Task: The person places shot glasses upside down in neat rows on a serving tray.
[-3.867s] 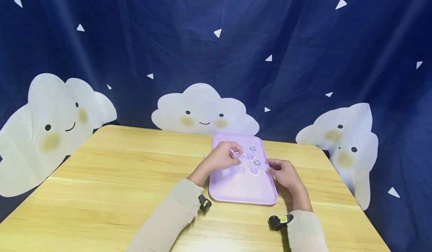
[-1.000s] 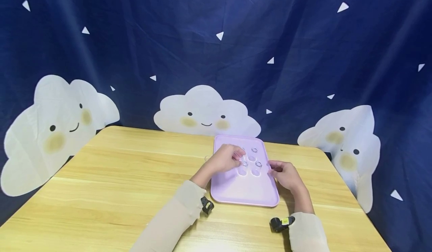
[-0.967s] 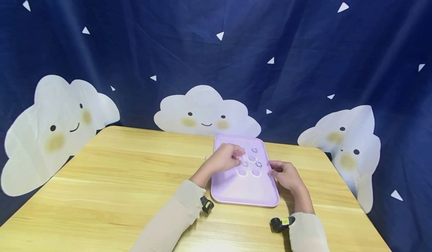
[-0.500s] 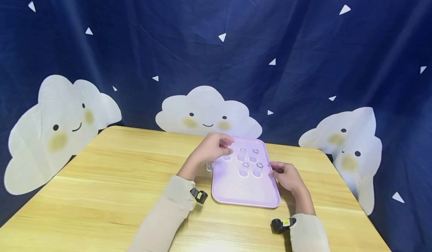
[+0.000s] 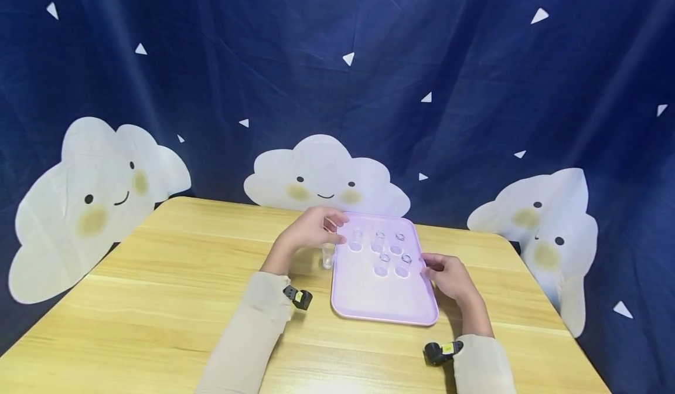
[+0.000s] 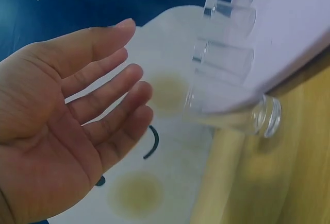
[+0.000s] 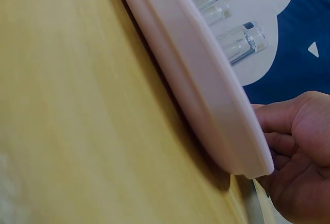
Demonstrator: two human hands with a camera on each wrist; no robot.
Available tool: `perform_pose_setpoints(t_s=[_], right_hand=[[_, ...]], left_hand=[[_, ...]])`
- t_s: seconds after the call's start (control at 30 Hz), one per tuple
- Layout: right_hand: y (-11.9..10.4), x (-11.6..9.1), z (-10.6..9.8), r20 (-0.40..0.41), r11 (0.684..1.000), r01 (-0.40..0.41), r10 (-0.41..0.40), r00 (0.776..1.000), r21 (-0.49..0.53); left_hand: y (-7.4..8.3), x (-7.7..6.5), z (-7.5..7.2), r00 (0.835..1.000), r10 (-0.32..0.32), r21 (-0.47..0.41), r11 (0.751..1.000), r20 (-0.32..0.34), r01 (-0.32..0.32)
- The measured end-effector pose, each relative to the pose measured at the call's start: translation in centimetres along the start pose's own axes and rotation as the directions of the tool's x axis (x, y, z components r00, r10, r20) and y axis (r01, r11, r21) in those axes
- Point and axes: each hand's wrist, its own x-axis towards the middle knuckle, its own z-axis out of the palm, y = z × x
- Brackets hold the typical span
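Note:
Several small clear glasses stand upright on a lilac tray, in two rows. Another clear glass stands on the table just outside the tray's left edge; in the left wrist view this glass appears close up, apart from the fingertips. My left hand hovers over that side, fingers spread and loosely bent, nothing in them. At the tray's right edge, my right hand holds the rim with thumb and fingers. From the right wrist view, its fingertips are hidden behind the tray wall.
The wooden table extends left and in front of the tray. Behind it hangs a dark blue curtain with smiling clouds. Small black cameras sit on both wrists.
Earlier my left hand held a glass over the tray; that glass now stands in the front row. The hand has moved away left, uncovering another glass. The right hand has stayed at the rim.

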Motion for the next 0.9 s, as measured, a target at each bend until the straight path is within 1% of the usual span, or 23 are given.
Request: perform_pose_setpoints(t_s=[0.23, 0.4, 0.5, 0.6, 0.8, 0.9], right_hand=[[0.2, 0.0, 0.0, 0.003, 1.000, -0.010, 0.010, 1.000, 0.009], [0.2, 0.2, 0.0, 0.004, 1.000, -0.006, 0.006, 1.000, 0.010], [0.2, 0.3, 0.0, 0.003, 1.000, -0.002, 0.002, 1.000, 0.009], [0.3, 0.2, 0.0, 0.001, 1.000, 0.003, -0.003, 1.000, 0.004], [0.2, 0.2, 0.0, 0.004, 1.000, 0.007, -0.007, 1.000, 0.008], [0.2, 0.2, 0.0, 0.002, 1.000, 0.008, -0.008, 1.000, 0.012]], left_hand=[[-1.4, -0.6, -0.5, 0.996, -0.049, 0.002, 0.999, 0.076, 0.049], [-2.3, -0.9, -0.8, 0.990, -0.095, -0.007, 0.995, 0.109, 0.096], [-2.6, -1.1, -0.9, 0.977, -0.148, -0.009, 0.988, 0.151, 0.151], [-3.1, -1.3, -0.8, 0.963, -0.183, 0.002, 0.983, 0.200, 0.186], [-3.9, -1.5, -0.5, 0.940, -0.187, -0.023, 0.979, 0.285, 0.201], [-4.0, -1.5, -0.4, 0.932, -0.188, -0.037, 0.977, 0.310, 0.210]])
